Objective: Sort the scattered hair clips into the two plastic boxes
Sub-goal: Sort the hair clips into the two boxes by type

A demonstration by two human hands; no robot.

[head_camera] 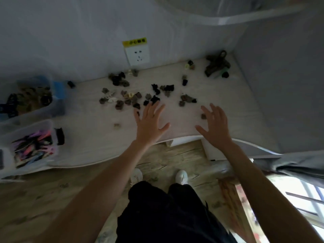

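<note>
Several small dark and brown hair clips (133, 99) lie scattered over the pale bed surface (87, 146). My left hand (149, 123) hovers flat with spread fingers just in front of the clip cluster, holding nothing. My right hand (213, 125) is likewise spread and empty, beside a lone brown clip (203, 116). At the left stand two clear plastic boxes: the far box (50, 109) holds brown and black clips, the near box (10, 135) holds pink, purple and black clips. A black clip (59, 135) lies beside the near box.
Larger dark clips (216, 64) are heaped at the far right corner. A wall socket (137, 53) is on the wall behind. The bed edge runs in front of my legs, with wooden floor below. A grey wall closes the right side.
</note>
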